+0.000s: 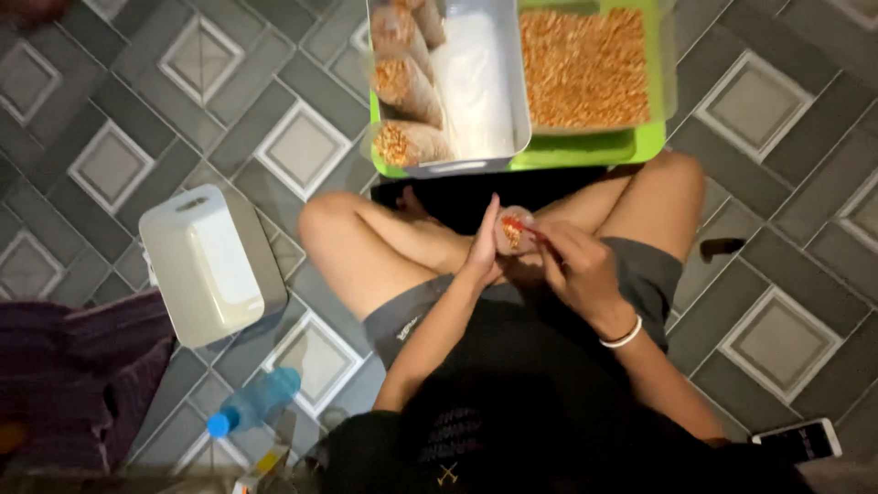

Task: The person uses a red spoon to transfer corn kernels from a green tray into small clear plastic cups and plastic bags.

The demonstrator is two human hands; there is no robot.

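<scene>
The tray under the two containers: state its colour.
Bright green tray, seen best in the head view, the only one.
</scene>
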